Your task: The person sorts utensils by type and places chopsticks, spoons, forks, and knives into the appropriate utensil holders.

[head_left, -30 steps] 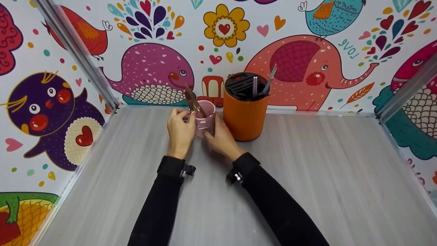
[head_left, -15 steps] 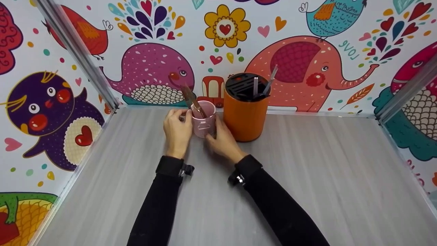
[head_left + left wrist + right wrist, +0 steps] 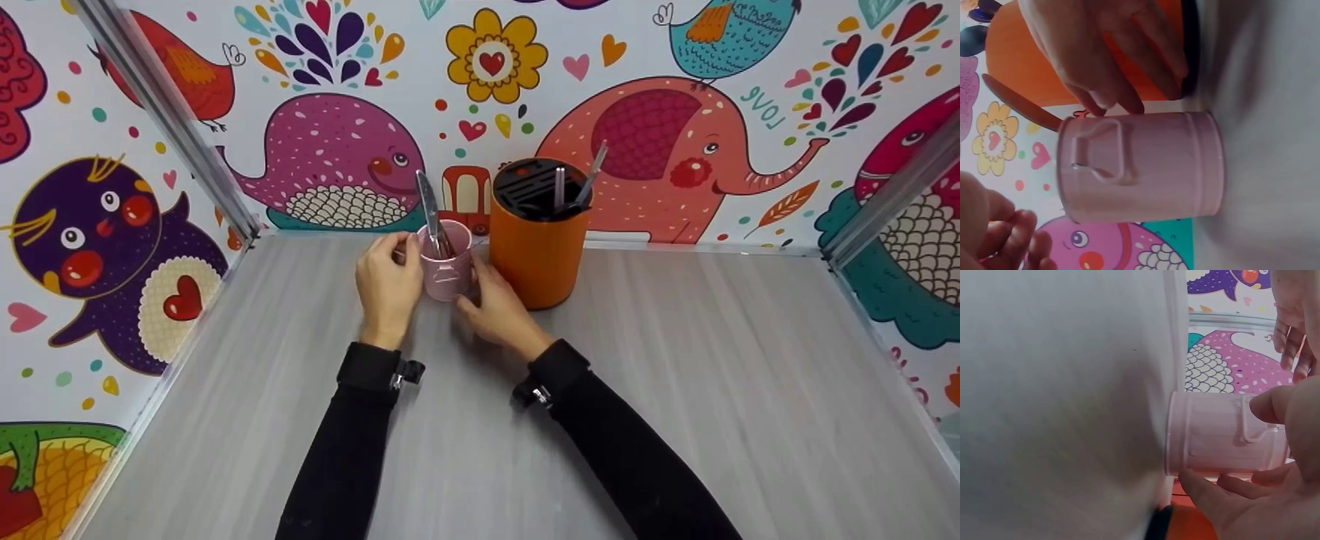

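A small pink metal bucket [image 3: 448, 277] stands upright at the back of the table, its small wire handle facing me. A shiny table knife [image 3: 427, 199] sticks up out of it, along with other metal pieces too indistinct to name. My left hand [image 3: 389, 285] is at the bucket's left side, fingers loosely bent; in the left wrist view those fingers [image 3: 1024, 230] hold nothing and stay apart from it. On the other side is my right hand [image 3: 502, 311]. Its relaxed fingers [image 3: 1207, 495] lie along the bucket's side, with the thumb near the handle.
Just right of the bucket stands an orange cylindrical utensil holder [image 3: 536, 255] with a slotted black top and clear rods in it. Patterned walls with metal corner posts [image 3: 172, 127] enclose the grey table [image 3: 705, 375] at the back and sides.
The knife in the bucket has swung from leaning left to nearly upright. My left hand has come away leftward, and my right hand has shifted slightly right.
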A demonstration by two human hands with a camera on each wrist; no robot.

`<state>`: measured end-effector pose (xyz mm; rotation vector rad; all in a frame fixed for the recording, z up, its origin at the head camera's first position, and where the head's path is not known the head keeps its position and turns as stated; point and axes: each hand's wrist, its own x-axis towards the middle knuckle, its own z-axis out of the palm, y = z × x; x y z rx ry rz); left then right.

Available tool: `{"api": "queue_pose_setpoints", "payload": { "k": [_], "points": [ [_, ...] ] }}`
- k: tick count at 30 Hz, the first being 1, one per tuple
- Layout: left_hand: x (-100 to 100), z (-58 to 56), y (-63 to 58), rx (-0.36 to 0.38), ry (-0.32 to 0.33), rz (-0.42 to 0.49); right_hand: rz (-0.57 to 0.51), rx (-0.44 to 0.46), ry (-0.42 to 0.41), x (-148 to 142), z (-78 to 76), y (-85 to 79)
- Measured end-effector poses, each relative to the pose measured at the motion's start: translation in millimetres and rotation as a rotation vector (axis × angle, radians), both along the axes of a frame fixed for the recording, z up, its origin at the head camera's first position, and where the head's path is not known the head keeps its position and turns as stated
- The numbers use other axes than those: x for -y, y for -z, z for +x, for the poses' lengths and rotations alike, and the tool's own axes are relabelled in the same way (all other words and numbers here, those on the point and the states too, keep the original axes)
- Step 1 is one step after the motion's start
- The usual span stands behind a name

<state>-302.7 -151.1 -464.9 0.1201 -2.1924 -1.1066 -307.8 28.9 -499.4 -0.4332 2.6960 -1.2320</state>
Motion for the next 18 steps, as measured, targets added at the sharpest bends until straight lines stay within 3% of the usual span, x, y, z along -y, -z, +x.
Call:
{"api": "queue_pose_setpoints", "payload": {
  "k": [6, 13, 16, 18],
  "points": [
    [-6.4, 6.6, -12.7, -0.016, 0.061, -0.045, -0.048, -0.064, -0.055, -15.9, 11.9, -9.0],
    [-17.3, 31.5, -32.0, -0.022, 0.178, -0.116, -0.173, -0.344, -0.035, -52.0, 35.1, -29.6],
    [-22.5, 44.5, -36.3, -0.016, 0.213, -0.175, -0.128, -0.444, -0.015, -73.8, 43.9, -42.1],
    [-25.7, 53.5, -37.2, -0.001, 0.235, -0.228, -0.053, -0.462, -0.013, -89.2, 50.2, -49.0]
  ]
}}
